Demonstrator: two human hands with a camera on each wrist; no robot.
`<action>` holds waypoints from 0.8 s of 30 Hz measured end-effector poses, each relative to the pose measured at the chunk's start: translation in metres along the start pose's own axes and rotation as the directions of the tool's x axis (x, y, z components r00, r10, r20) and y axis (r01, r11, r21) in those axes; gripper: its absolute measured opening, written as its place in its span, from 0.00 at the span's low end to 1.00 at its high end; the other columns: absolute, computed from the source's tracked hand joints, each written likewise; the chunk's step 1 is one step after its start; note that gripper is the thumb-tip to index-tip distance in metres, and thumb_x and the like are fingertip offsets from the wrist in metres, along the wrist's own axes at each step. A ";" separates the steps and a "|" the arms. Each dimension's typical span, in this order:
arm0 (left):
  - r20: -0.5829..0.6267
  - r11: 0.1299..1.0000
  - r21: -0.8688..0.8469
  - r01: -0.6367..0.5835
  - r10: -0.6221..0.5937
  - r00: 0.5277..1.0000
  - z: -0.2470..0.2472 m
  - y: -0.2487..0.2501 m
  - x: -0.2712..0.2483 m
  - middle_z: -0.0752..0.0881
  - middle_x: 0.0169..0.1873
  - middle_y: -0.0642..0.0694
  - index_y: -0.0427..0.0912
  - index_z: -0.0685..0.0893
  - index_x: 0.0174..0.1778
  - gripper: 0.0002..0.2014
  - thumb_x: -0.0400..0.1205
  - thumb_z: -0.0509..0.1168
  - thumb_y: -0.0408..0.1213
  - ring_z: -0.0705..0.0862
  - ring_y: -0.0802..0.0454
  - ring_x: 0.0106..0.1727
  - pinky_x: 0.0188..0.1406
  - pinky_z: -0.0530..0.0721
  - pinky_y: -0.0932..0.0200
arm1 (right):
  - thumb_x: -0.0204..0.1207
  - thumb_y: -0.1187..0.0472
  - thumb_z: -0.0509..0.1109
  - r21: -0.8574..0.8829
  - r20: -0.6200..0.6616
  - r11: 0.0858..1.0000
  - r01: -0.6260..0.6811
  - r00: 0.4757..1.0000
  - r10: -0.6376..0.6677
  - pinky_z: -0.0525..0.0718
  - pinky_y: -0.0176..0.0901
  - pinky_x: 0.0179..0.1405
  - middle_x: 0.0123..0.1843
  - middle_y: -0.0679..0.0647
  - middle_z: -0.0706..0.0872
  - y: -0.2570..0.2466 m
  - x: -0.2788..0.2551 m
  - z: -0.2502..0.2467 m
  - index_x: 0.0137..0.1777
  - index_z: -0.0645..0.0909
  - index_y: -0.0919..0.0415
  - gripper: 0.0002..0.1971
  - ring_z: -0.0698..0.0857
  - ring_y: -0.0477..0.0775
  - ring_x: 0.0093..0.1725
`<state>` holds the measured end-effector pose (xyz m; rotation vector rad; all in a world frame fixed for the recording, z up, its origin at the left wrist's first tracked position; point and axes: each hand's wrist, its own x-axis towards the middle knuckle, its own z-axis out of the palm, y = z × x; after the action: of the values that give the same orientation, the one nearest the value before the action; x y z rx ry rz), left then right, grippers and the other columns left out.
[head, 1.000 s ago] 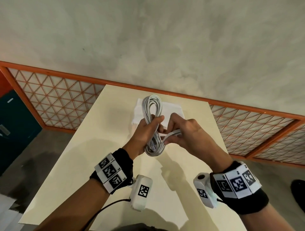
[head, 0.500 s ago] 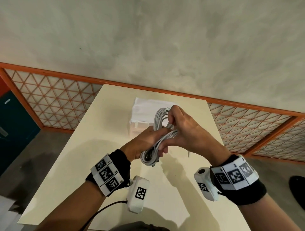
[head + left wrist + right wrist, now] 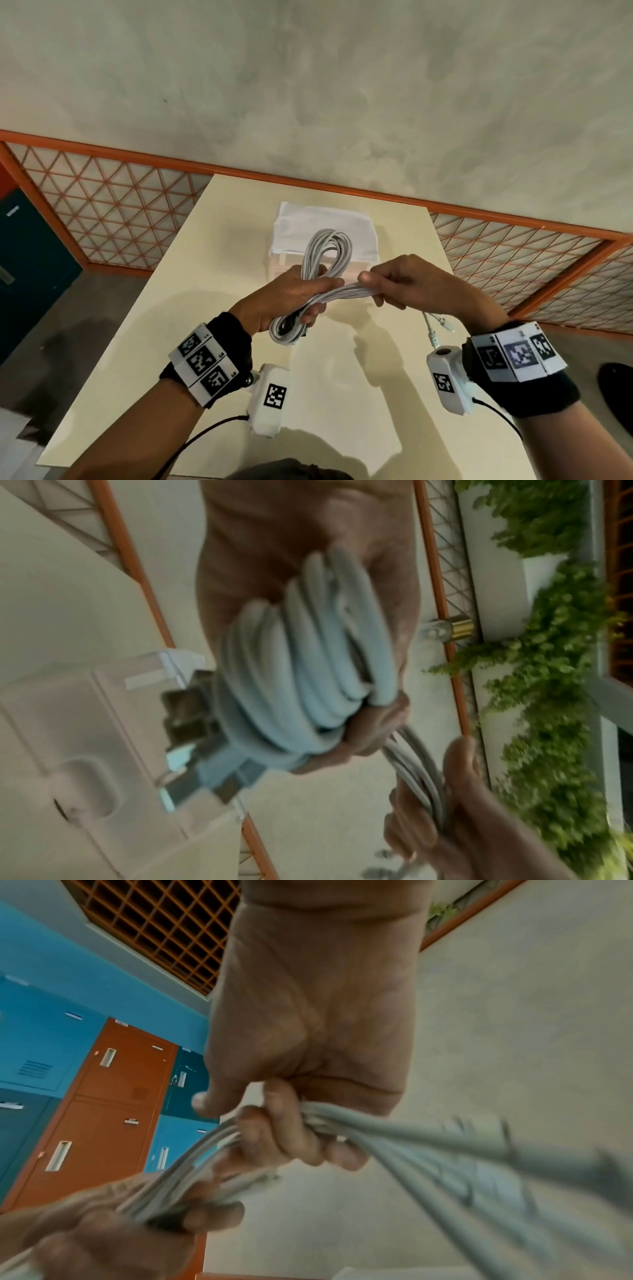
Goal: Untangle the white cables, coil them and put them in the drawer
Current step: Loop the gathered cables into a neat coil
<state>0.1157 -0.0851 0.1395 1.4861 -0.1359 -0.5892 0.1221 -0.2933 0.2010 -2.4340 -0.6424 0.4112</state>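
The bundle of white round-jacketed cables is held in the air above the pale cream, smooth-topped rectangular table, between both hands. It is wound into an elongated multi-strand coil: one rounded loop stands up beyond the fingers, a second smaller loop hangs below the palm.

The left hand grasps the coil at its middle, fingers and thumb curled round the packed strands. In the left wrist view the strands lie side by side in parallel turns with a matte, slightly ribbed look, and translucent plastic connectors project from the lower end of the coil, blurred.

The right hand pinches a flat band of several free strands that runs sideways from the coil; thumb and fingers are closed on it. Past this hand the strand tails drop toward the wrist and end in small clear plug connectors.

Behind the coil, on the far part of the table, stands a white translucent plastic drawer box with a folded white cloth lying on top. The drawer's front carries a recessed moulded handle. Whether the drawer is open cannot be determined.

Background: a rough grey plaster wall with an orange-framed lattice panel along its base.
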 end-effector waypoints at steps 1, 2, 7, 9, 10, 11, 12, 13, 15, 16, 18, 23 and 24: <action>-0.008 0.999 0.038 0.003 -0.003 1.000 0.001 -0.003 0.002 0.71 0.17 0.50 0.44 0.75 0.33 0.14 0.82 0.67 0.45 0.67 0.54 0.17 0.18 0.69 0.63 | 0.76 0.37 0.56 -0.005 -0.012 1.000 -0.001 1.000 0.001 0.69 0.30 0.27 0.19 0.48 0.73 0.001 0.001 0.001 0.31 0.82 0.61 0.28 0.70 0.43 0.20; -0.011 0.998 0.058 0.004 -0.003 1.000 0.003 -0.005 0.003 0.71 0.18 0.50 0.45 0.74 0.33 0.16 0.80 0.68 0.50 0.67 0.53 0.18 0.19 0.69 0.63 | 0.78 0.38 0.55 -0.007 -0.033 1.000 -0.007 0.999 0.006 0.69 0.31 0.27 0.19 0.47 0.72 0.001 0.003 0.001 0.31 0.82 0.60 0.28 0.69 0.43 0.21; -0.010 0.999 -0.019 -0.038 0.038 0.999 0.014 -0.018 0.007 0.69 0.18 0.51 0.47 0.74 0.31 0.27 0.74 0.59 0.71 0.66 0.53 0.19 0.21 0.69 0.62 | 0.85 0.50 0.56 0.028 -0.117 0.998 0.048 0.992 -0.045 0.73 0.44 0.34 0.26 0.52 0.80 -0.009 0.009 0.003 0.34 0.82 0.62 0.23 0.71 0.45 0.25; 0.086 0.985 -0.171 0.018 -0.004 0.996 0.014 -0.019 0.007 0.68 0.17 0.50 0.45 0.75 0.32 0.34 0.69 0.51 0.77 0.64 0.55 0.16 0.19 0.67 0.64 | 0.84 0.54 0.59 0.119 -0.171 0.991 0.063 0.984 -0.042 0.68 0.40 0.29 0.24 0.53 0.72 -0.016 0.011 0.003 0.34 0.77 0.70 0.22 0.67 0.43 0.24; 0.165 0.956 -0.284 0.068 -0.021 0.986 0.013 -0.018 0.006 0.68 0.15 0.50 0.42 0.75 0.33 0.38 0.67 0.47 0.79 0.63 0.56 0.14 0.17 0.65 0.65 | 0.83 0.56 0.62 0.187 -0.213 0.979 0.076 0.976 -0.036 0.65 0.39 0.28 0.24 0.53 0.69 -0.020 0.013 0.004 0.34 0.74 0.71 0.20 0.64 0.43 0.23; 0.235 0.918 -0.380 0.116 -0.025 0.972 0.013 -0.017 0.006 0.69 0.14 0.50 0.40 0.74 0.34 0.41 0.66 0.43 0.80 0.64 0.56 0.12 0.16 0.64 0.66 | 0.82 0.58 0.65 0.268 -0.260 0.959 0.090 0.966 -0.018 0.64 0.37 0.26 0.24 0.56 0.68 -0.023 0.014 0.004 0.37 0.74 0.70 0.17 0.62 0.45 0.23; 0.278 0.889 -0.434 0.147 -0.023 0.960 0.013 -0.016 0.005 0.70 0.14 0.49 0.39 0.74 0.35 0.42 0.67 0.41 0.79 0.65 0.57 0.12 0.16 0.64 0.65 | 0.80 0.59 0.68 0.347 -0.301 0.932 0.100 0.954 0.009 0.63 0.36 0.24 0.23 0.61 0.69 -0.027 0.014 0.004 0.41 0.75 0.69 0.12 0.62 0.47 0.23; 0.289 0.879 -0.448 0.164 -0.031 0.957 0.015 -0.015 0.005 0.71 0.13 0.49 0.38 0.74 0.36 0.42 0.70 0.40 0.78 0.65 0.57 0.11 0.16 0.64 0.65 | 0.79 0.61 0.69 0.401 -0.331 0.910 0.104 0.943 0.038 0.63 0.34 0.22 0.22 0.63 0.70 -0.030 0.015 0.005 0.46 0.75 0.68 0.10 0.62 0.48 0.21; 0.224 0.914 -0.369 0.172 -0.092 0.970 0.019 -0.013 0.007 0.71 0.13 0.48 0.38 0.74 0.34 0.38 0.77 0.42 0.73 0.65 0.55 0.11 0.15 0.65 0.67 | 0.77 0.63 0.71 0.418 -0.362 0.904 0.093 0.929 0.072 0.66 0.34 0.21 0.19 0.58 0.72 -0.034 0.018 0.008 0.51 0.72 0.66 0.10 0.65 0.50 0.20; 0.157 0.946 -0.282 0.160 -0.119 0.980 0.019 -0.014 0.009 0.71 0.13 0.47 0.38 0.74 0.34 0.34 0.82 0.45 0.68 0.65 0.55 0.12 0.15 0.66 0.67 | 0.77 0.64 0.71 0.404 -0.368 0.911 0.083 0.926 0.079 0.67 0.36 0.21 0.19 0.58 0.73 -0.035 0.021 0.010 0.51 0.71 0.64 0.10 0.66 0.51 0.20; 0.043 0.991 -0.072 0.113 -0.110 0.993 0.020 -0.015 0.009 0.72 0.13 0.49 0.38 0.71 0.35 0.22 0.89 0.48 0.48 0.67 0.56 0.13 0.17 0.66 0.66 | 0.76 0.66 0.70 0.374 -0.380 0.925 0.065 0.921 0.089 0.65 0.36 0.20 0.20 0.59 0.73 -0.038 0.026 0.016 0.49 0.70 0.60 0.10 0.65 0.51 0.19; 0.004 0.995 0.060 0.079 -0.079 0.997 0.027 -0.005 0.000 0.72 0.17 0.47 0.40 0.74 0.32 0.38 0.81 0.33 0.68 0.68 0.54 0.16 0.19 0.69 0.64 | 0.69 0.66 0.71 0.388 -0.469 0.921 -0.038 0.852 0.232 0.70 0.37 0.21 0.24 0.58 0.79 -0.027 0.034 0.020 0.45 0.70 0.56 0.12 0.70 0.46 0.16; 0.001 0.992 0.096 0.078 -0.078 0.997 0.029 -0.002 -0.001 0.72 0.17 0.46 0.40 0.75 0.30 0.41 0.78 0.30 0.70 0.68 0.54 0.17 0.20 0.69 0.63 | 0.69 0.66 0.71 0.375 -0.478 0.925 -0.063 0.842 0.251 0.71 0.37 0.21 0.25 0.58 0.81 -0.023 0.035 0.019 0.45 0.71 0.56 0.12 0.72 0.46 0.16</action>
<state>0.1015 -0.1099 0.1408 1.5892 -0.1112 -0.6568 0.1355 -0.2493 0.1956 -2.1207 -0.1120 -0.0817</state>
